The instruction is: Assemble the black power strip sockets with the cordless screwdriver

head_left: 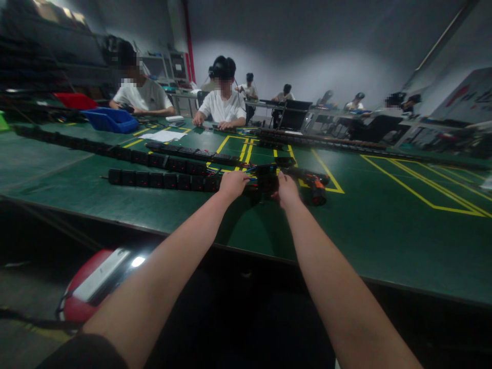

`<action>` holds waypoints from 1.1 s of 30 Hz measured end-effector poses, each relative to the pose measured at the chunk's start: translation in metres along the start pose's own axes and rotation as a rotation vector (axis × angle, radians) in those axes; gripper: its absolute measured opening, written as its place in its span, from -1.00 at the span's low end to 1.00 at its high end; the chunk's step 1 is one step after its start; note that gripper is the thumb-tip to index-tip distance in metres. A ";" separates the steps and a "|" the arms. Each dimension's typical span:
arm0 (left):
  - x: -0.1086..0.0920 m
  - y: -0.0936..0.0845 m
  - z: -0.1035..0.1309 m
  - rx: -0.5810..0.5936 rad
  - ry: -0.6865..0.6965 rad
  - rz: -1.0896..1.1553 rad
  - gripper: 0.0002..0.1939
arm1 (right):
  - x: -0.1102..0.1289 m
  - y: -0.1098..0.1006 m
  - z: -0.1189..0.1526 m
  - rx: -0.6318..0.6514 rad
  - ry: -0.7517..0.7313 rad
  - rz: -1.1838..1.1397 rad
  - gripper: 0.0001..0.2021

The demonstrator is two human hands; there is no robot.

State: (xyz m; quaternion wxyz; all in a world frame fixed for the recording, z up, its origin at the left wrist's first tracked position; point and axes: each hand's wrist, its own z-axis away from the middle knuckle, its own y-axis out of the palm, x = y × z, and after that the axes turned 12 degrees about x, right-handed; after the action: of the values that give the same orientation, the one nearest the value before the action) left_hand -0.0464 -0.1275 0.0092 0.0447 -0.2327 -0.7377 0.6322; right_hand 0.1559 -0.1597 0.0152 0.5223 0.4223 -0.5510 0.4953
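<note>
Over the green table, my left hand [233, 185] and my right hand [287, 190] are closed on opposite sides of a dark, boxy black part [267, 179]. Blue and red wires show beside the left fingertips. The part's details are lost in shadow, and some of my fingers are hidden behind it. Leftward from my left hand runs a row of linked black blocks [163, 180] with small red marks. Just right of my right hand lies a black and orange power drill [318, 190].
More black block strips [111, 150] lie farther back on the green table [384, 241], among yellow tape lines. A blue bin [110, 120], a red bin [72, 100] and white paper [163, 135] are at back left. Co-workers [223, 105] sit opposite.
</note>
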 end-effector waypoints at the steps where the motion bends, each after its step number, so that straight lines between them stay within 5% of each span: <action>1: 0.000 0.000 0.000 0.001 0.004 -0.003 -0.66 | 0.001 0.000 0.001 0.014 -0.002 0.008 -0.60; 33: -0.011 -0.006 0.003 0.042 -0.013 -0.041 -0.64 | 0.013 -0.008 0.005 -0.050 0.002 0.048 -0.57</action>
State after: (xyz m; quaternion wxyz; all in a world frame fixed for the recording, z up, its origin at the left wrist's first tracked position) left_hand -0.0401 -0.1355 0.0168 0.0579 -0.2126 -0.7290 0.6481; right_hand 0.1612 -0.1652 0.0292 0.5211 0.3956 -0.5726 0.4941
